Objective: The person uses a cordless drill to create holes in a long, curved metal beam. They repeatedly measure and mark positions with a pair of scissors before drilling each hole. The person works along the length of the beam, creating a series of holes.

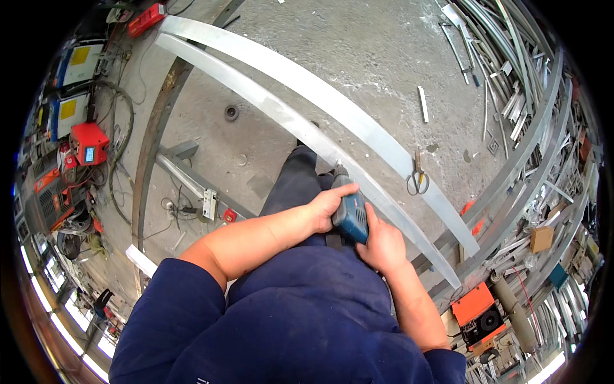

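Concrete floor (384,57) surrounds you; both your left hand (326,206) and right hand (382,244) clamp the blue drill (351,216) against the near metal strip (300,128), scissors (418,179) lying right.

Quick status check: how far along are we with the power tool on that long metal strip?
Done: two long metal strips lie side by side on the frame, and shears rest on one. In hand: left hand and right hand hold the blue power tool, its tip against the nearer strip's edge. Whatever the tool has already worked is too small to see.
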Action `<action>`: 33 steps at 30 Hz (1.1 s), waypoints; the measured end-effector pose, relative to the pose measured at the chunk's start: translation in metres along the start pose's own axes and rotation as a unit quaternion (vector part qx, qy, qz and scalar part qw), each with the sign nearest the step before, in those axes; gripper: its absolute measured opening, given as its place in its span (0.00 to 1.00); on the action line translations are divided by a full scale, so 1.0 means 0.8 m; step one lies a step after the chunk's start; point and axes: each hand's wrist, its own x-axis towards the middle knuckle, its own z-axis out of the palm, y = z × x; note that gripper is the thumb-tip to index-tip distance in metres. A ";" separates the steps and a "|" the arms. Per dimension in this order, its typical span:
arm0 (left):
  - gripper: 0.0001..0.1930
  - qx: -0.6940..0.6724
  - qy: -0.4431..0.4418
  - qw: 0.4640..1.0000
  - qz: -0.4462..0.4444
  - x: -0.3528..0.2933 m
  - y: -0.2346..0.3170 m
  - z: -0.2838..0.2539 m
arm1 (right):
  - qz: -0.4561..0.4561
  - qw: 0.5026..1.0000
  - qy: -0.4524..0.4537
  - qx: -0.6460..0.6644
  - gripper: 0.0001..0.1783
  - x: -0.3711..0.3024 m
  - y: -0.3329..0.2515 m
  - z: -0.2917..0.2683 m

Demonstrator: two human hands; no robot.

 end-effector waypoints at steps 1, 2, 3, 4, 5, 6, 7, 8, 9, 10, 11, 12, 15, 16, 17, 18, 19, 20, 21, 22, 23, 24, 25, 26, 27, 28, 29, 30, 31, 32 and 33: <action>0.19 -0.021 -0.017 1.000 -0.009 -0.001 0.006 0.002 | 0.006 1.000 -0.001 0.005 0.51 0.008 -0.004 -0.004; 0.19 -0.021 -0.005 1.000 -0.006 -0.006 0.014 0.008 | 0.012 1.000 -0.001 0.009 0.50 0.017 -0.009 -0.010; 0.18 -0.017 -0.004 1.000 -0.014 -0.007 0.020 0.010 | 0.018 1.000 -0.001 0.014 0.49 0.023 -0.014 -0.015; 0.18 -0.012 -0.002 1.000 -0.022 -0.009 0.026 0.010 | 0.017 1.000 0.006 0.013 0.47 0.025 -0.018 -0.017; 0.18 -0.008 -0.001 0.999 -0.031 -0.008 0.031 0.009 | 0.022 1.000 0.002 0.008 0.48 0.028 -0.020 -0.018; 0.17 -0.013 -0.003 0.999 -0.039 -0.005 0.034 0.007 | 0.027 1.000 -0.001 0.004 0.48 0.030 -0.022 -0.019; 0.17 -0.006 0.007 0.999 -0.039 -0.003 0.038 0.006 | 0.033 0.999 -0.003 0.001 0.48 0.032 -0.025 -0.023; 0.17 0.002 0.014 0.999 -0.043 -0.002 0.042 0.010 | 0.041 0.999 -0.011 -0.002 0.48 0.035 -0.027 -0.025; 0.17 0.010 0.022 0.999 -0.048 -0.001 0.047 0.013 | 0.049 0.999 -0.019 -0.004 0.49 0.038 -0.030 -0.029; 0.16 0.019 0.033 0.998 -0.060 -0.001 0.053 0.016 | 0.058 0.998 -0.027 -0.006 0.49 0.042 -0.033 -0.033; 0.16 0.024 0.032 0.996 -0.083 0.002 0.059 0.015 | 0.075 0.996 -0.038 0.002 0.49 0.046 -0.038 -0.040; 0.16 0.030 0.032 0.993 -0.106 0.005 0.069 0.014 | 0.093 0.994 -0.049 0.011 0.49 0.051 -0.044 -0.050; 0.15 0.051 0.040 0.989 -0.134 0.009 0.088 0.017 | 0.127 0.990 -0.062 0.029 0.49 0.061 -0.056 -0.059; 0.15 0.060 0.047 0.987 -0.139 0.007 0.091 0.016 | 0.135 0.988 -0.062 0.033 0.49 0.063 -0.060 -0.058; 0.15 0.072 0.052 0.985 -0.145 0.004 0.094 0.018 | 0.145 0.987 -0.059 0.041 0.49 0.063 -0.062 -0.055; 0.15 0.076 0.056 0.984 -0.148 0.003 0.098 0.019 | 0.156 0.985 -0.055 0.049 0.49 0.064 -0.066 -0.049; 0.15 0.084 0.057 0.982 -0.159 0.003 0.104 0.021 | 0.166 0.983 -0.052 0.057 0.49 0.064 -0.068 -0.048; 0.15 0.093 0.059 0.980 -0.168 -0.001 0.110 0.025 | 0.176 0.980 -0.051 0.074 0.50 0.064 -0.073 -0.054; 0.15 0.102 0.061 0.977 -0.177 -0.003 0.114 0.030 | 0.180 0.979 -0.051 0.081 0.50 0.063 -0.074 -0.055; 0.16 0.115 0.068 0.975 -0.180 -0.002 0.114 0.032 | 0.185 0.978 -0.052 0.086 0.50 0.062 -0.073 -0.053; 0.16 0.116 0.072 0.974 -0.183 -0.002 0.117 0.035 | 0.188 0.977 -0.049 0.090 0.50 0.063 -0.073 -0.055; 0.16 0.116 0.076 0.973 -0.187 -0.003 0.119 0.038 | 0.196 0.974 -0.061 0.095 0.50 0.064 -0.073 -0.057; 0.16 0.115 0.079 0.972 -0.189 -0.003 0.120 0.040 | 0.199 0.973 -0.059 0.099 0.50 0.063 -0.073 -0.057; 0.16 0.116 0.079 0.971 -0.192 -0.001 0.119 0.040 | 0.200 0.973 -0.057 0.102 0.50 0.063 -0.072 -0.055; 0.15 0.114 0.079 0.971 -0.194 0.001 0.118 0.040 | 0.199 0.973 -0.056 0.104 0.50 0.063 -0.070 -0.054; 0.15 0.112 0.079 0.971 -0.195 0.004 0.117 0.040 | 0.193 0.974 -0.047 0.111 0.49 0.062 -0.067 -0.055; 0.15 0.111 0.069 0.972 -0.195 0.007 0.115 0.035 | 0.185 0.975 -0.040 0.119 0.49 0.061 -0.064 -0.053; 0.15 0.109 0.060 0.973 -0.193 0.011 0.112 0.032 | 0.177 0.976 -0.034 0.126 0.49 0.059 -0.061 -0.054; 0.16 0.106 0.049 0.975 -0.191 0.014 0.109 0.029 | 0.173 0.976 -0.032 0.130 0.48 0.057 -0.059 -0.056; 0.16 0.098 0.048 0.976 -0.189 0.015 0.107 0.028 | 0.167 0.976 -0.031 0.135 0.48 0.057 -0.058 -0.057; 0.16 0.088 0.047 0.978 -0.186 0.015 0.105 0.028 | 0.161 0.977 -0.029 0.138 0.47 0.057 -0.057 -0.058</action>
